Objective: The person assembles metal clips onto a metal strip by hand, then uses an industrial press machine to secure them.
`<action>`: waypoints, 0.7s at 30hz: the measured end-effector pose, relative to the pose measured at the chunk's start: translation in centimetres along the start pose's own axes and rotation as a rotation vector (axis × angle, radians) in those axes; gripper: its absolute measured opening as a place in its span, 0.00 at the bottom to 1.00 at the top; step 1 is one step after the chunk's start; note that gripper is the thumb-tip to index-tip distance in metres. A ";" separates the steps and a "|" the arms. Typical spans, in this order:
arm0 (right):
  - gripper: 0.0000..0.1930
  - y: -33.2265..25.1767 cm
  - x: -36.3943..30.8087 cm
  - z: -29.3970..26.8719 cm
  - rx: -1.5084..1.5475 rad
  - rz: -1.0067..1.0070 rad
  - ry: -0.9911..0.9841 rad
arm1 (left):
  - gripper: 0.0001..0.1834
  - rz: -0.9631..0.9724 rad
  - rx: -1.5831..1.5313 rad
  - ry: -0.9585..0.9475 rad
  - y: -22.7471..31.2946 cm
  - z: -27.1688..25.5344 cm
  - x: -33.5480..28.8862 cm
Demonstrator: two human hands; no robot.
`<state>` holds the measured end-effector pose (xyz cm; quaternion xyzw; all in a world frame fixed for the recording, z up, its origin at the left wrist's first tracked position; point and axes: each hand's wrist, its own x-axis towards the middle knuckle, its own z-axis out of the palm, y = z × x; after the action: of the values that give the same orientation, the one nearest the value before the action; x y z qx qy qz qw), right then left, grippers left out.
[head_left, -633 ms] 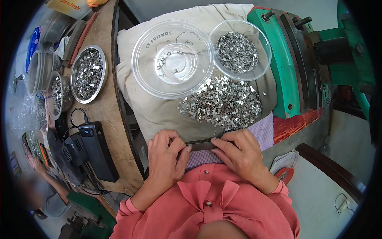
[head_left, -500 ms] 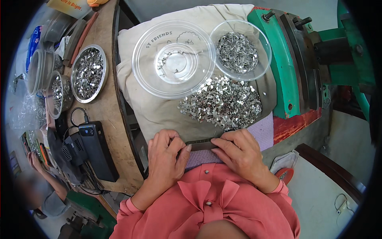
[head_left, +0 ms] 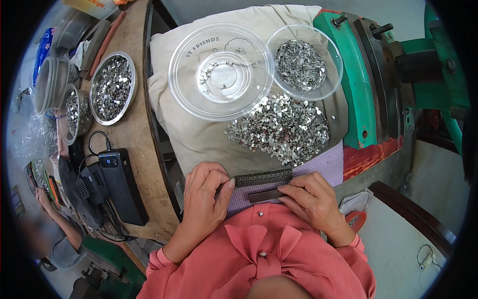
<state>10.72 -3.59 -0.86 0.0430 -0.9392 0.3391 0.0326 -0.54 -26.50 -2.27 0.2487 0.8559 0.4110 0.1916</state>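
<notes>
My left hand point(head_left: 205, 194) is closed in a pinch on the left end of a dark notched metal bar point(head_left: 264, 177), which lies level near the front edge of the cloth. A row of slots runs along the bar. Just below it, my right hand point(head_left: 311, 202) pinches a plain flat dark strip point(head_left: 265, 195) by its right end, apart from the bar. Past the bar spreads a heap of small shiny metal pieces point(head_left: 284, 130). Behind the heap stand a clear tub of thin metal pins point(head_left: 300, 65) and a clear plastic lid point(head_left: 221, 107) holding a few small pieces.
A green machine point(head_left: 348, 74) stands close on the right. On the wooden table point(head_left: 149, 189) at left are a metal bowl of shiny pieces point(head_left: 113, 89), a plastic tub point(head_left: 72, 114) and a black power bank point(head_left: 122, 184) with a cable. Another person's arm point(head_left: 64, 224) shows at far left.
The flat strip has come away from the notched bar, toward me, in my right hand. The bar's slotted face now shows along its length. My left hand has stayed on its end.
</notes>
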 end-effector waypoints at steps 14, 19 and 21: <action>0.17 0.0 -0.2 0.3 -0.025 0.021 -0.041 | 0.11 -0.009 0.069 0.076 0.3 1.0 0.1; 0.17 0.1 -0.3 0.3 -0.032 0.033 -0.046 | 0.14 -0.027 0.128 0.082 0.5 1.5 0.6; 0.16 0.2 -0.4 0.3 -0.035 0.039 -0.059 | 0.16 -0.024 0.149 0.086 0.5 1.7 0.6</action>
<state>11.07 -3.65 -1.26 0.0342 -0.9462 0.3217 -0.0011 0.01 -24.88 -2.93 0.2343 0.8944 0.3541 0.1404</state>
